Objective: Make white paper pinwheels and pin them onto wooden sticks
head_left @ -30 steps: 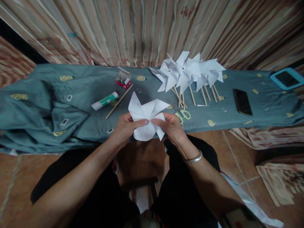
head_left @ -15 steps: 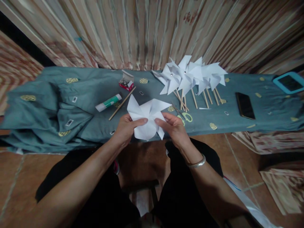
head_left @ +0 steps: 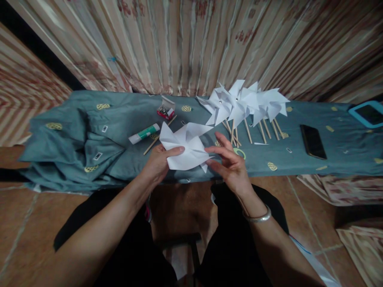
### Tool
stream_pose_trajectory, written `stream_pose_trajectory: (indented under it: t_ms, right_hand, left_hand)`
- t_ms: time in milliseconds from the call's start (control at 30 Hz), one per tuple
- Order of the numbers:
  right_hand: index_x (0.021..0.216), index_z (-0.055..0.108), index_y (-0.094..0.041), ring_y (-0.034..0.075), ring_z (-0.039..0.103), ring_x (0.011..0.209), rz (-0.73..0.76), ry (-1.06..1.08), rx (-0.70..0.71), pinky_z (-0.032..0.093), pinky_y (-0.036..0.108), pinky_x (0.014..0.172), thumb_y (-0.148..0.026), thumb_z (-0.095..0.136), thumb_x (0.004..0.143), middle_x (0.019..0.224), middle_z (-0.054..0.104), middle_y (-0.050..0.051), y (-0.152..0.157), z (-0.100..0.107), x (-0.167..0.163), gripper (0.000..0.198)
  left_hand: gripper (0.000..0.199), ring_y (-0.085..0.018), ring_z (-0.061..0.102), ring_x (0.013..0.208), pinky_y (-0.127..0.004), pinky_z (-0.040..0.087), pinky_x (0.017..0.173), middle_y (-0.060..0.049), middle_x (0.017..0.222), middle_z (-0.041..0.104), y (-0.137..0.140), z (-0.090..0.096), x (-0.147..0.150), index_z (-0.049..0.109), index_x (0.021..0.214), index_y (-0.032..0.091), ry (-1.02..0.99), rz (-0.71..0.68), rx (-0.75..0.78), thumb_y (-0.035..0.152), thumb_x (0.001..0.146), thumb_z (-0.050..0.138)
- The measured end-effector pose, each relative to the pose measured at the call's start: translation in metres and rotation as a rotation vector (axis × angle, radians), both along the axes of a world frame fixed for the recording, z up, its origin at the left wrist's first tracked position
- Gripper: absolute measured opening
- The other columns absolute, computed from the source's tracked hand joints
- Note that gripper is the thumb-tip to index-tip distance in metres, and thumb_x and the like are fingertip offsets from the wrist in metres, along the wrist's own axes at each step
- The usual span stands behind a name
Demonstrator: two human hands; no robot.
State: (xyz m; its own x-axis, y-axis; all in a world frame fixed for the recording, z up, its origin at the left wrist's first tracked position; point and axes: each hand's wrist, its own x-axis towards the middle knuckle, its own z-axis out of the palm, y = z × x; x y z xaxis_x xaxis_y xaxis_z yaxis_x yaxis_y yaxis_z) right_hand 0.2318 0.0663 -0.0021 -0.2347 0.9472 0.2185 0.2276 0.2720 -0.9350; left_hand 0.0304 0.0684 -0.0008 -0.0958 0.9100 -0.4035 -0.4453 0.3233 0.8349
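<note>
A white paper pinwheel [head_left: 188,145] with folded blades is held above the near edge of the cloth-covered table. My left hand [head_left: 160,161] grips its left side, thumb on top and fingers beneath. My right hand [head_left: 231,161], with a bangle on the wrist, is at the pinwheel's right edge, fingers spread and their tips close to the paper; whether they touch it I cannot tell. Partly behind that hand lie scissors with a green handle [head_left: 240,153]. A thin wooden stick [head_left: 151,146] lies behind the pinwheel, partly hidden by it.
Several white pinwheels on sticks [head_left: 237,101] lie overlapping at the back. A small red box [head_left: 166,113] holding metal pieces stands open near a green-and-white tube [head_left: 144,134]. Farther right are a black phone [head_left: 313,141] and a blue-framed tablet [head_left: 369,114]. The grey-green cloth [head_left: 72,147] is bunched at left.
My right hand has let go of the pinwheel's right side, moved slightly right and spread its fingers. My left hand keeps its hold. The whole view has shifted a little.
</note>
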Motion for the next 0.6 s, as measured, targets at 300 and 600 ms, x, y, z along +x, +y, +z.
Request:
stream_pose_trajectory:
  t_ms: [300,600]
  right_hand:
    - [0.09,0.075,-0.03,0.023,0.04,0.138,0.026,-0.005,0.036,0.036,0.045,0.111,-0.03,0.069,0.082,0.148,0.045,-0.002,-0.002,0.01,-0.002,0.01]
    - [0.091,0.074,-0.031,0.026,0.035,0.14,-0.003,-0.254,0.243,0.027,0.053,0.115,-0.028,0.064,0.085,0.148,0.043,-0.003,-0.008,0.009,-0.011,0.012]
  left_hand:
    - [0.037,-0.017,0.065,0.06,-0.028,0.053,0.062,-0.004,0.071,0.074,-0.004,0.0,0.007,0.072,0.075,0.012,-0.018,-0.038,0.004,0.023,0.043,0.088]
    - [0.037,-0.015,0.063,0.06,-0.027,0.05,0.062,-0.002,0.072,0.073,-0.009,-0.001,0.016,0.071,0.074,0.013,0.093,-0.062,0.058,0.028,0.045,0.088]
